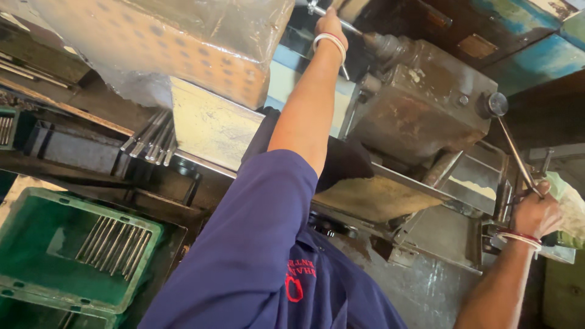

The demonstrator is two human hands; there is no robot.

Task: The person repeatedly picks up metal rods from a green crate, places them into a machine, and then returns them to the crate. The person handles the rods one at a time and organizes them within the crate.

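The rusty grey metal machine block (pixel 420 103) fills the 1 o'clock area, its slanted steel trays (pixel 454 183) crowding the lower edge. At 8 o'clock a green plastic crate (pixel 36 213) holds loose steel rods (pixel 116 244), well apart from both hands. The left hand (pixel 330 27), at 12 o'clock, is closed round a thin steel bar (pixel 350 27). The right hand (pixel 536 213), at 4 o'clock, is closed on the long thin lever rod (pixel 515 152).

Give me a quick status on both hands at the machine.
Left hand up high, gripping a metal handle. Right hand closed on the long lever beside the machine. Nothing blocking either hand.
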